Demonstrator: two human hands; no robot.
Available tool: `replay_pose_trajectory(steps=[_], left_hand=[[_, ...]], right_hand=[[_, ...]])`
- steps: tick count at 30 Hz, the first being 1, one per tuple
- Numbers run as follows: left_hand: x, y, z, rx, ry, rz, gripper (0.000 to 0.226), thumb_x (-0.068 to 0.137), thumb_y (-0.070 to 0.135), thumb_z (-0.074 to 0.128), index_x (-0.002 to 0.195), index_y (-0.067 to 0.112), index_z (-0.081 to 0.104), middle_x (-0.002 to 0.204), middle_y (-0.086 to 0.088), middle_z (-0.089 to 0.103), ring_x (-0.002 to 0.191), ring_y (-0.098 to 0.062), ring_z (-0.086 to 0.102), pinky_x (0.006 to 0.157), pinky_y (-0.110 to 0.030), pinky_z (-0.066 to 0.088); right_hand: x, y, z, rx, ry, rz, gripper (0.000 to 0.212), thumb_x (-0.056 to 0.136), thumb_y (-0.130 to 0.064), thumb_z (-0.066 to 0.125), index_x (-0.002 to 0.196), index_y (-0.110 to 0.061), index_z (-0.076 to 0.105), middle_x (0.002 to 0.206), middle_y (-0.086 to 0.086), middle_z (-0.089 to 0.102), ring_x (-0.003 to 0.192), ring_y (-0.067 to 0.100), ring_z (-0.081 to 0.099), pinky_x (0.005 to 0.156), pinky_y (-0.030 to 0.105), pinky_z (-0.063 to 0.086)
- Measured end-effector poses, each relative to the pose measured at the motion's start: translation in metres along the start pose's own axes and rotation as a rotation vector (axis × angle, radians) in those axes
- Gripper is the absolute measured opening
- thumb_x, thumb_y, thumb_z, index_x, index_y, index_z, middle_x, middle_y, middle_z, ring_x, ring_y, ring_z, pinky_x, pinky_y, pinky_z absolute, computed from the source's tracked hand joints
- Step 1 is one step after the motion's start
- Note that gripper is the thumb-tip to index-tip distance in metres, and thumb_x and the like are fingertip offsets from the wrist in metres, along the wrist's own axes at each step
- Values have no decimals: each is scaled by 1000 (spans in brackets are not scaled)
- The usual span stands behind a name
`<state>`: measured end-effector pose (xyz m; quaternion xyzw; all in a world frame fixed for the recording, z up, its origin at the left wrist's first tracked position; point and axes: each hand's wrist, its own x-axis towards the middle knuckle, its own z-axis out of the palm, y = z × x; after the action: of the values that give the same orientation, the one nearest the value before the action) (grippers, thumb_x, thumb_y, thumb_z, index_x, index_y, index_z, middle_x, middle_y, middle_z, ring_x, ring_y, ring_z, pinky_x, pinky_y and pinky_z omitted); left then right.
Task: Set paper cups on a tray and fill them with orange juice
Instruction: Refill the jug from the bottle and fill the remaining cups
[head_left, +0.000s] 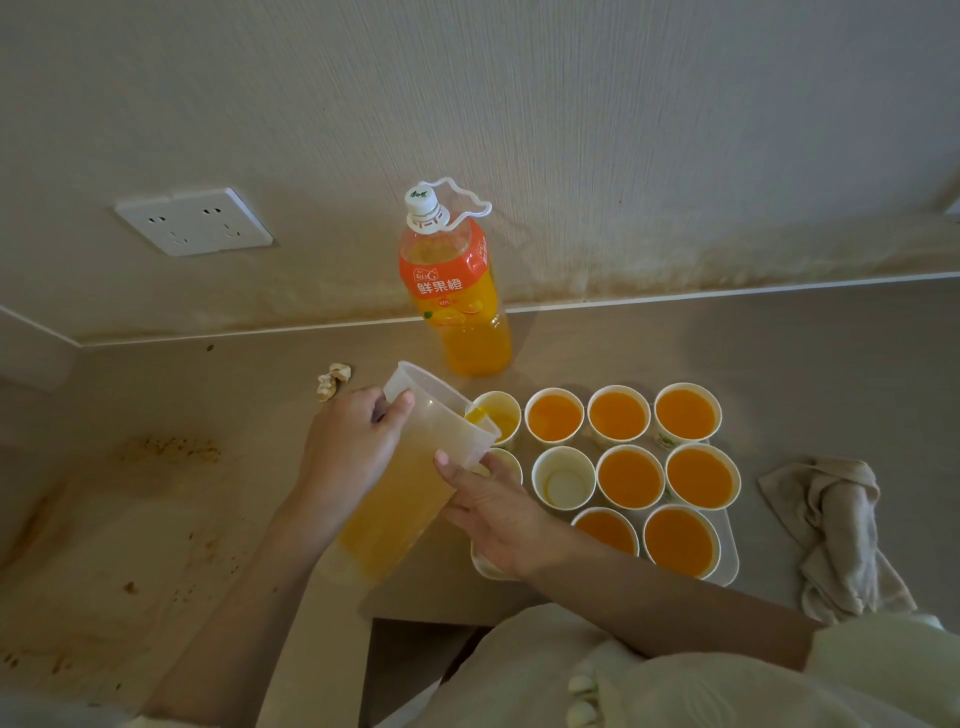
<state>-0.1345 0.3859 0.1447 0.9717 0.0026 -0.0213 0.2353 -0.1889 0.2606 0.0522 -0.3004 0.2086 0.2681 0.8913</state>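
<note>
A clear plastic pitcher (410, 467) with orange juice is tilted to the right, its spout over the back left paper cup (497, 418), which holds a little juice. My left hand (348, 447) grips the pitcher's upper side. My right hand (488, 512) supports it from below near the rim. The white tray (727, 540) carries several paper cups; most are full of juice, such as one cup (555, 415) in the back row. One cup (563, 477) in the middle row is empty. Another cup (506, 462) is partly hidden behind the pitcher and my right hand.
An orange juice bottle (457, 291), capped and partly full, stands by the wall behind the tray. A crumpled beige cloth (836, 535) lies right of the tray. A crumpled scrap (333, 380) sits left of the bottle. Crumbs and stains (171, 449) mark the counter's left. A wall socket (193, 221) is above.
</note>
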Motion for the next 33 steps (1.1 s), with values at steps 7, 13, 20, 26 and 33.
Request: replay_pose_trajectory(steps=[7,13,20,26,33], left_hand=[[-2,1,-1,12,-7,-5,43,95,37,50,63,9,44,59,-4,46,58,-22,46,57,-35,32],[-3,1,-2,-10,-1,-7,44,95,35,52,59,12,39,56,0,41,56,-20,42,55,-34,29],[-4,1,-3,6,-5,-9,45,95,36,51,59,13,38,57,0,41,56,-20,42,54,-33,28],[-5,2,-4,34,-1,-14,44,95,37,50,60,12,41,58,-1,44,55,-16,43,52,-32,27],[-6,3,-5,29,-8,-23,44,95,36,51,60,12,39,57,-1,41,54,-16,40,51,-32,26]], right_hand=[[0,2,-1,4,-7,-1,80,70,-23,80,139,-14,40,129,13,62,118,30,60,90,39,56],[0,3,-2,-14,-32,0,80,70,-25,80,139,-16,39,130,12,61,120,29,58,96,41,53],[1,5,-4,-20,-41,1,78,70,-25,80,137,-17,40,130,11,60,121,30,57,101,45,49],[3,7,-5,-36,-50,5,82,69,-28,82,138,-18,39,131,10,60,122,30,57,104,48,47],[2,8,-4,-28,-47,8,77,70,-26,80,137,-18,41,131,10,60,121,29,57,102,47,48]])
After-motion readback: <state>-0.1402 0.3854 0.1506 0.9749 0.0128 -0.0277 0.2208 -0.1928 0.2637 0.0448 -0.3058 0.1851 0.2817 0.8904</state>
